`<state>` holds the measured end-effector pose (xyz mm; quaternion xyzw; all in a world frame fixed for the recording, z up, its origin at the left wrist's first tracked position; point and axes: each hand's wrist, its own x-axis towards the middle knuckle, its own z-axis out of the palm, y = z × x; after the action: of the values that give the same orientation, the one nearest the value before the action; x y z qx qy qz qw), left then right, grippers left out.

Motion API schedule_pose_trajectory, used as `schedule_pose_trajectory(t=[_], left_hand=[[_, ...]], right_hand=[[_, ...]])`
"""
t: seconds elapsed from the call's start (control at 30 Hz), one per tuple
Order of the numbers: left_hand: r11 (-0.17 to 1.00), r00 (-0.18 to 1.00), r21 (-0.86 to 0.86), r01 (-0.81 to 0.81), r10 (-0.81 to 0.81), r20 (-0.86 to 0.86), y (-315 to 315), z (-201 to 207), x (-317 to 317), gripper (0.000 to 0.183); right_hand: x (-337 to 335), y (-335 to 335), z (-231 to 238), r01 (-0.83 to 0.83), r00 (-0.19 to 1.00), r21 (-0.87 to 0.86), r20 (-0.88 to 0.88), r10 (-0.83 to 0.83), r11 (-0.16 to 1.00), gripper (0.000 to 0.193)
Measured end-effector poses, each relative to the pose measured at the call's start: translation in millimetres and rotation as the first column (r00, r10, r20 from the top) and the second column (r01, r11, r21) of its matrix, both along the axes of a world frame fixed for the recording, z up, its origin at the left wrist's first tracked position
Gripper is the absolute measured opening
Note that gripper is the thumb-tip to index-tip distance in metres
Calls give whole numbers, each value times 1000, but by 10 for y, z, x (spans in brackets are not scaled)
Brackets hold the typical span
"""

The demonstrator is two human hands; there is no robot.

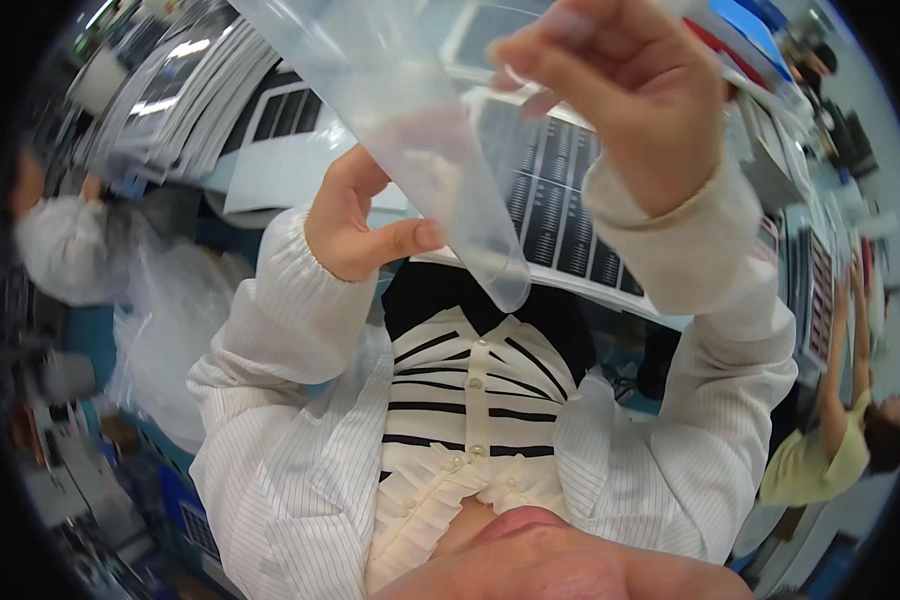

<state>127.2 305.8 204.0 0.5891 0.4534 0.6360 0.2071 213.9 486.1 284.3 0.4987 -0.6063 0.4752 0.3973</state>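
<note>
A long translucent plastic sleeve (420,140) slants across the view, from the top edge down to a rounded corner above my lap. My left hand (360,215) grips it, with the thumb on the near side and the other fingers behind, seen dimly through the plastic. To the right of the sleeve, my right hand (620,85) is raised with fingers curled and thumb and fingertips drawn together. Its tips are blurred, and what they pinch, if anything, is not clear. Below both hands lie white sheets printed with dark panels (565,215) on the table.
Thick stacks of sheets (185,95) stand at the far left of the table. Blue and red items (745,45) lie at the far right. A clear plastic bag (170,340) bulges at left, near another person's white sleeve (65,250). At right, a person in yellow (820,455) reaches forward.
</note>
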Motion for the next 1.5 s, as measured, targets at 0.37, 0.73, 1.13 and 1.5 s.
schedule_pose_trajectory(t=[0.37,0.73,1.13,1.5], left_hand=[[302,302,29,-953,953,-10,-1509,-629,-1083,47],[-920,-444,-168,-354,324,-836,-3917,-2124,-2141,78],[-580,-683,372,-725,675,-280,-2514,-1105,-1865,21],[886,698,-67,-459,313,-644,802,-392,-994,28]], right_hand=[[330,-354,-380,770,492,461,11,-871,441,67],[991,1126,-718,800,-6,553,394,-919,232,59],[2030,1851,-944,716,-409,665,647,-644,214,27],[1943,1530,-1030,741,-382,529,839,-388,413,21]])
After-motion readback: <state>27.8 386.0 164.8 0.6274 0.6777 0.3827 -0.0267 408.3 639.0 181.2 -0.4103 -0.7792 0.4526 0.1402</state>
